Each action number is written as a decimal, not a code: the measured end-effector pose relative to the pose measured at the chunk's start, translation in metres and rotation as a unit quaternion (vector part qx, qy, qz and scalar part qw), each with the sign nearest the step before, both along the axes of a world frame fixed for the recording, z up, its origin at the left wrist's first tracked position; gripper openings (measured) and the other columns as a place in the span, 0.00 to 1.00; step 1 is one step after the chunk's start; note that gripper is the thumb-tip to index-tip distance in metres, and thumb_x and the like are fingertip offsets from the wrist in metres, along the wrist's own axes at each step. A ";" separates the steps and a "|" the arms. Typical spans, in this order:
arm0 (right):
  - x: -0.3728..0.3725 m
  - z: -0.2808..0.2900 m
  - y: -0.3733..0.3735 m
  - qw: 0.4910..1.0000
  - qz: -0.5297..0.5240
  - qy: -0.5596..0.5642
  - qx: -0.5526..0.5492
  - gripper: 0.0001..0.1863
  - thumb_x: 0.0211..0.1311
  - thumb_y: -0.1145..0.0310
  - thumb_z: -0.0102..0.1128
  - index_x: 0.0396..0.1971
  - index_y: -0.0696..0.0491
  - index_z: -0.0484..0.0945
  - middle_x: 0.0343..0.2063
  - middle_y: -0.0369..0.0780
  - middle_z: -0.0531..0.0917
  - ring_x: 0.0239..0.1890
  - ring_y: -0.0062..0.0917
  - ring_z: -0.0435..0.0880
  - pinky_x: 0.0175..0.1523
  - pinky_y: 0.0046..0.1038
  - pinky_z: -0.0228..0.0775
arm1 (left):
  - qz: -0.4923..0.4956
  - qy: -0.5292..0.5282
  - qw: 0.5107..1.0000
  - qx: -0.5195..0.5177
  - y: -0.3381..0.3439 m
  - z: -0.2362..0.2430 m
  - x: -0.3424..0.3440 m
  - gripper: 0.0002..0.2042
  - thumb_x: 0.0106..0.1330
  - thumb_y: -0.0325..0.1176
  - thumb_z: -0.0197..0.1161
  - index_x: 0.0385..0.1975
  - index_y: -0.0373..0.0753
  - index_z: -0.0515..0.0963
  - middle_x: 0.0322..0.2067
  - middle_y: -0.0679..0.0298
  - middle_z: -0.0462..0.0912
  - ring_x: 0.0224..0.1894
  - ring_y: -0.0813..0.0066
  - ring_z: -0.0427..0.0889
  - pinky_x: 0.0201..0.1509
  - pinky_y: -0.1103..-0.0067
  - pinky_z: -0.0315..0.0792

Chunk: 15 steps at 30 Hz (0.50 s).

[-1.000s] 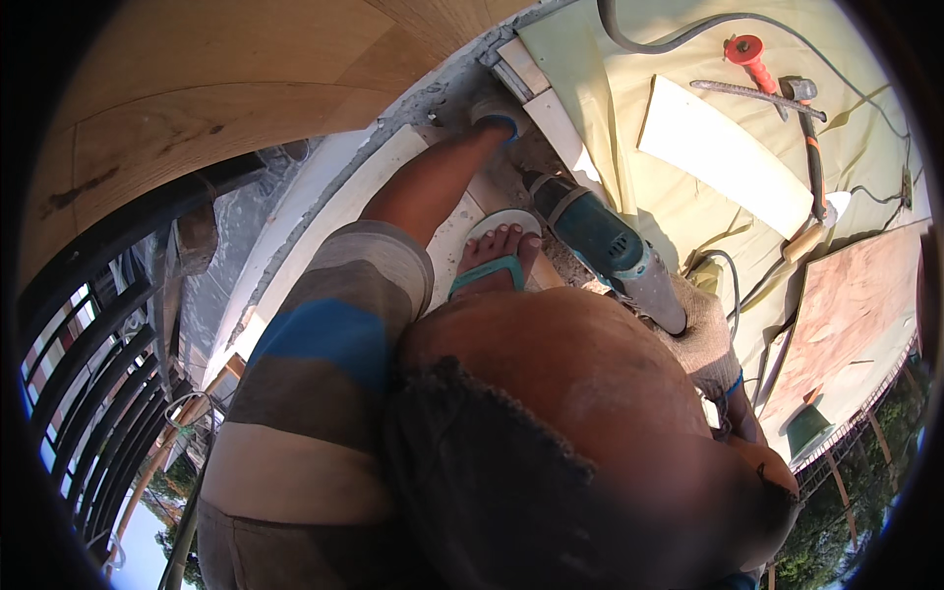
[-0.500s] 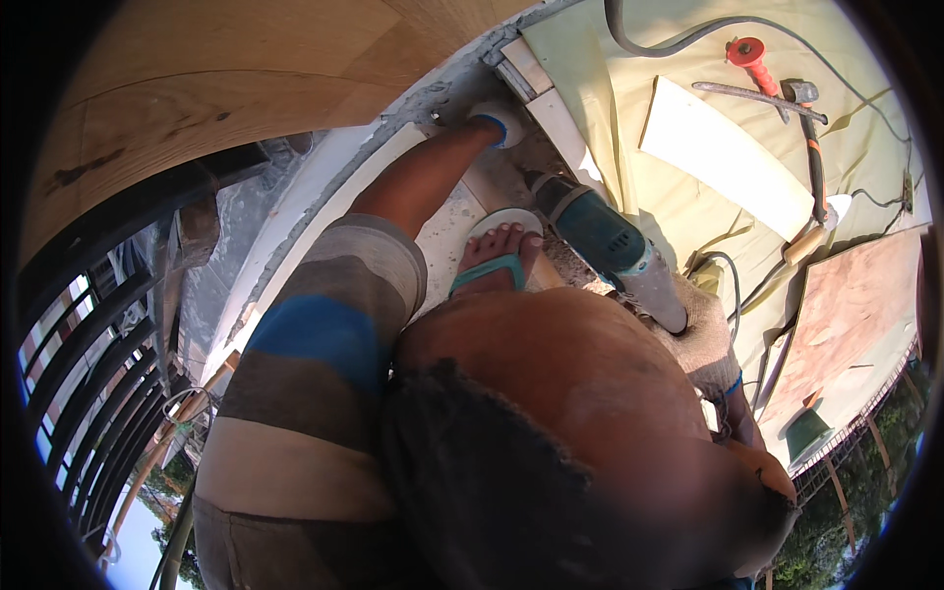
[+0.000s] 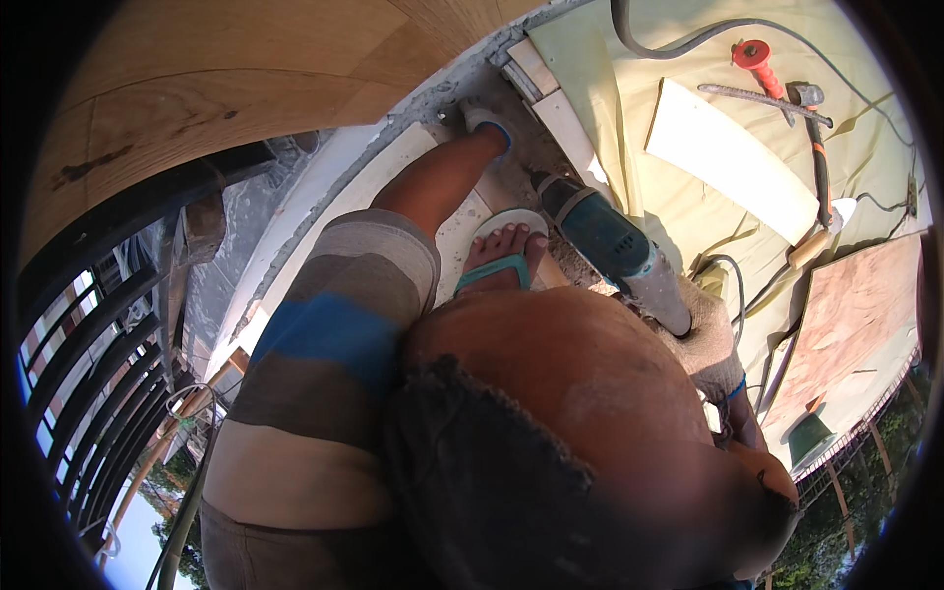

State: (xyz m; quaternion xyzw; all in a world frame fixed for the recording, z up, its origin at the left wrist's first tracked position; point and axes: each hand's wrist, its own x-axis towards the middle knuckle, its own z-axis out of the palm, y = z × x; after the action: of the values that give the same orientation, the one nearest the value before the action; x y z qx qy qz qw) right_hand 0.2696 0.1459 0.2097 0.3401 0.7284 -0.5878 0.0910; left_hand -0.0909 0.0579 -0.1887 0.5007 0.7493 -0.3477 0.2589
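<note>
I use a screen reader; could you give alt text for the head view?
A gloved right hand grips a teal power tool against pale floor tiles, while the gloved left hand rests beside it, near a sandalled foot.

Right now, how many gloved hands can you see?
2: the left hand presses near the tiles at the top; the right hand grips the green power tool at centre right.

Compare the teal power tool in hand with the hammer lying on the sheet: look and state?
The power tool is thick-bodied, teal and grey; the hammer is thin, with a dark shaft and small metal head. The power tool is gripped at its rear by the gloved right hand, nose toward the floor edge; the hammer lies loose and untouched. Both are over the pale green sheet.
</note>
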 end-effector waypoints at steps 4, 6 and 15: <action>0.001 -0.001 0.001 1.000 0.006 -0.005 0.003 0.18 0.63 0.71 0.72 0.53 0.56 0.87 0.40 0.48 0.92 0.43 0.39 0.95 0.51 0.36 0.85 | 0.066 -0.038 0.990 -0.117 -0.005 -0.002 -0.021 0.37 0.83 0.55 0.56 0.88 0.50 0.61 0.89 0.60 0.57 0.90 0.47 0.51 0.86 0.41 0.53; 0.002 -0.001 0.000 1.000 0.007 0.003 0.006 0.18 0.63 0.71 0.72 0.53 0.56 0.87 0.40 0.48 0.92 0.43 0.39 0.95 0.51 0.36 0.85 | 0.099 -0.017 0.972 -0.213 0.008 0.009 -0.021 0.37 0.83 0.55 0.57 0.88 0.49 0.61 0.89 0.61 0.55 0.90 0.48 0.50 0.87 0.42 0.51; 0.004 -0.003 0.001 1.000 0.016 0.000 0.003 0.21 0.62 0.70 0.72 0.55 0.57 0.88 0.41 0.47 0.93 0.43 0.35 0.94 0.53 0.35 0.85 | 0.027 0.034 0.965 -0.257 0.020 0.054 -0.011 0.36 0.83 0.56 0.57 0.86 0.47 0.64 0.87 0.59 0.58 0.88 0.46 0.56 0.86 0.41 0.52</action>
State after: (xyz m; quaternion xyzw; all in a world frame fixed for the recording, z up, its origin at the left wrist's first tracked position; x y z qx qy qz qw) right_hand 0.2738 0.1473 0.2063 0.3287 0.7358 -0.5837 0.0998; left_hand -0.1016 0.0780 -0.1344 0.3849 0.6562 -0.5383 0.3626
